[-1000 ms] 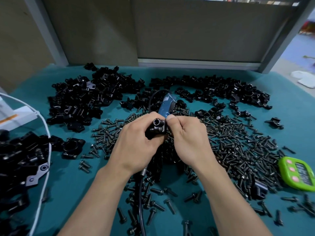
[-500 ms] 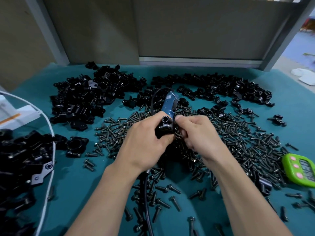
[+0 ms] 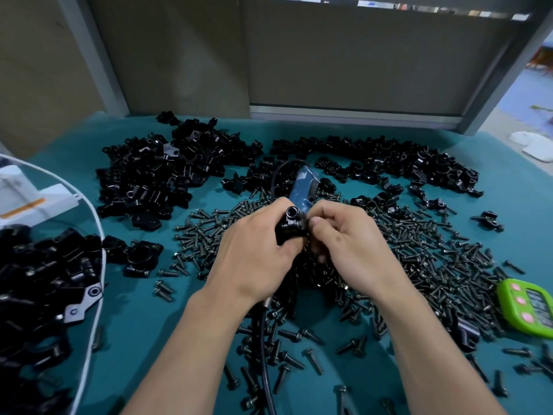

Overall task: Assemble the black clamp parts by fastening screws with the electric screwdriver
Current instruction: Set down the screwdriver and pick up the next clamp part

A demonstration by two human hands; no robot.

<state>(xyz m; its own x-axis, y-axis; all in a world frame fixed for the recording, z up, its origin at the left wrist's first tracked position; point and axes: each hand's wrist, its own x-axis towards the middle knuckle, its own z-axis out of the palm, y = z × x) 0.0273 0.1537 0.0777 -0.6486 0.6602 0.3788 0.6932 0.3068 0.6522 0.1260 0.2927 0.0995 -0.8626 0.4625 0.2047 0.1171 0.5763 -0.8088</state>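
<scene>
Black metal clamp part with a round hole (image 3: 291,224) is up off the table, held between both hands over the big heap of little dark screws (image 3: 419,250). The left hand (image 3: 254,259) has its fingers wrapped round the clamp part and holds it tight. The right hand (image 3: 353,247) has curled fingers too, and its fingertips pinch at the right side of the clamp part. A screw may be there, but it is hidden, so I cannot tell. The blue electric screwdriver (image 3: 302,190) lies on the teal table cover (image 3: 134,339) just behind the hands, and no hand touches it. I think the step now is putting a screw into its hole by hand. Next, the screw needs to sit straight. Then the right hand has to let go, pick up the screwdriver and set its tip on the screw head while the left hand holds the clamp part steady. Piles of loose black clamp pieces (image 3: 155,181) wait at the back, and a green timer (image 3: 529,307) sits at the right.
</scene>
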